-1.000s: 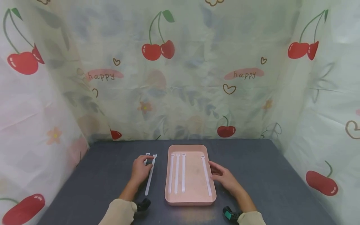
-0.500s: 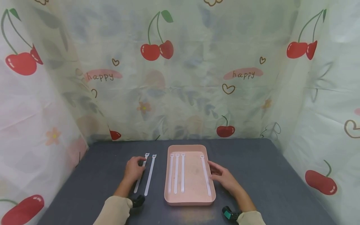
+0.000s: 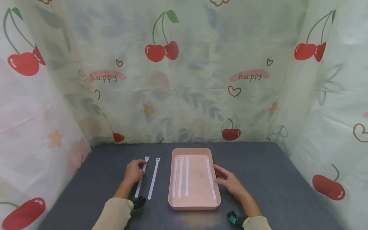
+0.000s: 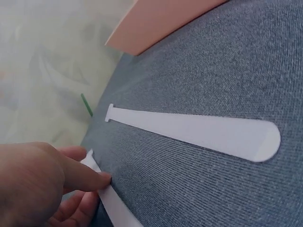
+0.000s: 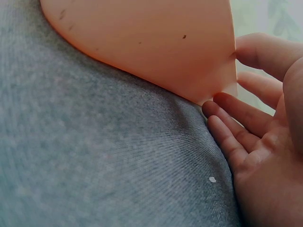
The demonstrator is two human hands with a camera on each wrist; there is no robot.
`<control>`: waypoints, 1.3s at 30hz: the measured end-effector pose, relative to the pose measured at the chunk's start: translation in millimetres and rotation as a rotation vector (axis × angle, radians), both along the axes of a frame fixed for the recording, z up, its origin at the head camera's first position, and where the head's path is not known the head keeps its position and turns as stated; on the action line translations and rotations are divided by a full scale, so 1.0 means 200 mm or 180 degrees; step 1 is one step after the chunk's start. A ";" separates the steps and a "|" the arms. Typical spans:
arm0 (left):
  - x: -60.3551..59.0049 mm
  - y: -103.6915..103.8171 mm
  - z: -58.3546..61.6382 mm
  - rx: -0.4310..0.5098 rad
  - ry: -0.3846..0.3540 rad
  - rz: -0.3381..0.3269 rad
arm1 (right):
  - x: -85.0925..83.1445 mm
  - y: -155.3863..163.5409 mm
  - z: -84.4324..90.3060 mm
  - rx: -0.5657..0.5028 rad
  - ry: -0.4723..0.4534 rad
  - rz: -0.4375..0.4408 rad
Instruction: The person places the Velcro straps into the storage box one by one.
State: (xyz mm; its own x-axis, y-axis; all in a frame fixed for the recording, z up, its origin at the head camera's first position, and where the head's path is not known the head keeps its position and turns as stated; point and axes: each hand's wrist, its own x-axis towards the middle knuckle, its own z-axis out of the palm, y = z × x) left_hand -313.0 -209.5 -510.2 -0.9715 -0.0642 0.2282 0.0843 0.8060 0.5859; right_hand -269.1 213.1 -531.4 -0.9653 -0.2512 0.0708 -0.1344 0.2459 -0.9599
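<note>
- on my far left, my left hand (image 3: 134,171) lies on the dark grey table (image 3: 267,179), fingers bent down onto the upper part of a white strap (image 3: 141,180); in the left wrist view a fingertip (image 4: 97,178) presses on that strap, and i can't tell whether it is truly pinched or only pressed.
- this strap lies flat on the table, running away from me, its tab end just past my fingers.
- just to its right lies a second white strap (image 3: 153,178), flat, roughly parallel, apart from the hand.
- next comes a pink tray (image 3: 194,206), near the table's middle; it holds three white straps (image 3: 180,176) side by side at its left and a single strap (image 3: 210,179) near its right wall.
- my right hand (image 3: 228,182) rests against the tray's right outer wall, fingers nearly straight and loosely spread, touching the rim, gripping nothing.
- a cherry-print curtain (image 3: 184,73) encloses the table.
</note>
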 end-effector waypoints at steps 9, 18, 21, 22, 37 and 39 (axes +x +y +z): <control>0.01 0.00 0.02 0.0032 -0.0136 -0.0105 | 0.00 0.00 -0.01 0.0029 0.0041 0.0010; 0.00 -0.01 0.08 0.0090 -0.0324 -0.0359 | 0.00 0.00 0.00 -0.0010 0.0034 0.0037; 0.00 0.00 0.11 0.0166 -0.0294 -0.0463 | 0.00 -0.01 0.00 -0.0023 0.0007 0.0027; 0.01 0.01 0.12 0.0227 -0.0302 -0.0496 | 0.00 0.00 0.00 -0.0026 0.0003 0.0030; -0.03 0.12 0.26 0.0753 -0.0628 -0.0604 | 0.01 0.00 0.01 -0.0017 0.0090 0.0103; -0.03 0.13 0.28 0.0770 -0.0621 -0.0658 | 0.01 0.00 0.01 -0.0028 0.0097 0.0124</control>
State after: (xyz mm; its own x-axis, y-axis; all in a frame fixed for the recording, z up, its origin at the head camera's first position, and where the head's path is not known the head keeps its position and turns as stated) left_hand -319.8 -182.9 -454.7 -0.9933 0.1084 0.0396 0.0987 0.6199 0.7785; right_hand -266.8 213.6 -529.0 -0.9522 -0.2877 0.1023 -0.1728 0.2316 -0.9573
